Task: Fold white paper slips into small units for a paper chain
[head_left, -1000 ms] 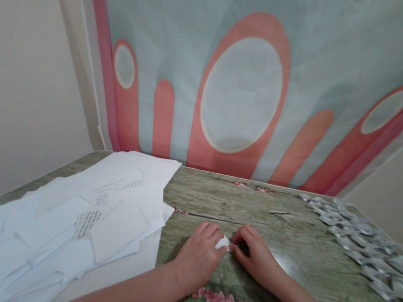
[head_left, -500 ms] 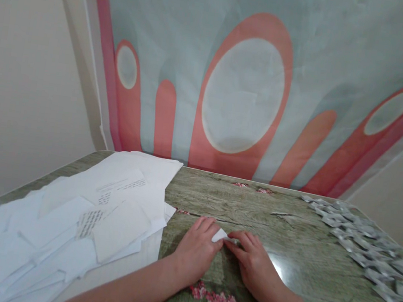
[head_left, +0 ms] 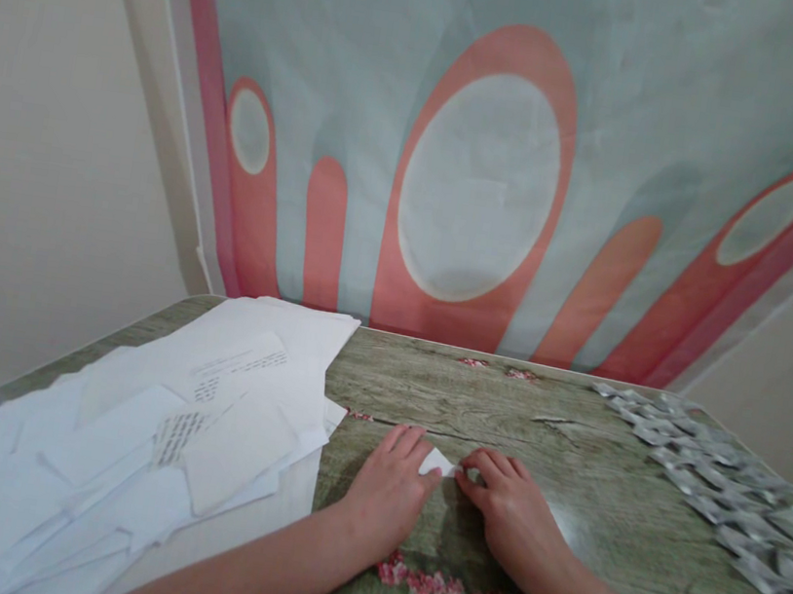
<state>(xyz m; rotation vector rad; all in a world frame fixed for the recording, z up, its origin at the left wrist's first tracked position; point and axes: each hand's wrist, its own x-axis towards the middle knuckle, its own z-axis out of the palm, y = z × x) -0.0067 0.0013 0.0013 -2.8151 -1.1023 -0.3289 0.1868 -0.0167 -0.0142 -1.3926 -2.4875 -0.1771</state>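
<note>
Left hand (head_left: 390,493): laid palm-down on the table (head_left: 568,439), with the fingers curled nearly closed. The left end of a small folded paper (head_left: 437,462) is pinched under thumb and fingertips.
Right hand (head_left: 512,512): likewise curled, with the fingertips pressed on the paper's right corner. How much of it is gripped is hidden by the knuckles.
Folded paper: held low on the table between both hands, with only a white triangular tip shown.
Loose sheets (head_left: 202,417): heaped to the left, the nearest edge just beside the left wrist.
Silvery packets (head_left: 718,470): spread along the table's right edge, well apart from the hands.
Risk: the fold could be creased crooked if uneven pressure is given by the two hands. The paper could be torn if pulled apart, and the heap could be nudged by the left forearm.
</note>
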